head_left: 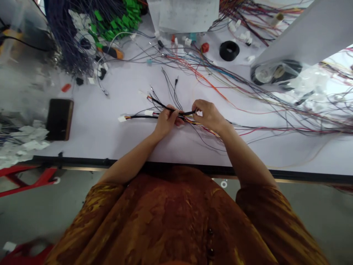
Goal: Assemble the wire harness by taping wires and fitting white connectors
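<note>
Both my hands work close together at the middle of the white bench top point(102, 140). My left hand point(166, 120) grips a small wire harness point(165, 107) wrapped in black sleeving. My right hand point(208, 116) pinches the same bundle from the other side, near the end of a black sleeve. Red, yellow and thin black wires fan out from between my hands. A white connector point(121, 118) ends one black branch on the left, and a second white connector point(149, 112) lies just beyond it. Fingers hide the bundle's middle.
Loose coloured wires point(275, 110) spread across the bench to the right. At the back lie papers point(187, 14), green-tagged wire bundles point(116, 20), an orange-handled tool point(113, 53) and a black rubber ring point(228, 50). A dark phone point(59, 119) rests at the left.
</note>
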Tool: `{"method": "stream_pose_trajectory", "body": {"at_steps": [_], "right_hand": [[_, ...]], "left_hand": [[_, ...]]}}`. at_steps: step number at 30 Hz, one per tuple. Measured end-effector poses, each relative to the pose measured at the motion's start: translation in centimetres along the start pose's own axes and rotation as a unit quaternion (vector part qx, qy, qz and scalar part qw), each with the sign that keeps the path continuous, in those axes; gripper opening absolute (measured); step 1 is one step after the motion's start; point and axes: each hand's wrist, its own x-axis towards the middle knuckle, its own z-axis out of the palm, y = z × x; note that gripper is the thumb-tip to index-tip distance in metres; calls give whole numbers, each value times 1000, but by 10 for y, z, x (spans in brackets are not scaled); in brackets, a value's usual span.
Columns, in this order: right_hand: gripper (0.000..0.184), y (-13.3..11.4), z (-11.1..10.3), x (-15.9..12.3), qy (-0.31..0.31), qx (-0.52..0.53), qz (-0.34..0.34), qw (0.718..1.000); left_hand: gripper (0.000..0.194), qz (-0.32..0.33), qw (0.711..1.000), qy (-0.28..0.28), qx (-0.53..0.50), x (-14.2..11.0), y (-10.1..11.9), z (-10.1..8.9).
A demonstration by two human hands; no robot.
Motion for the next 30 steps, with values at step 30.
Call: {"method": "stream_pose_trajectory", "body": {"at_steps": [30], "right_hand": [[17, -24, 21, -46, 61, 76, 93, 991]], "left_hand": [[11, 185, 889, -136, 397, 5, 55, 13]]}}
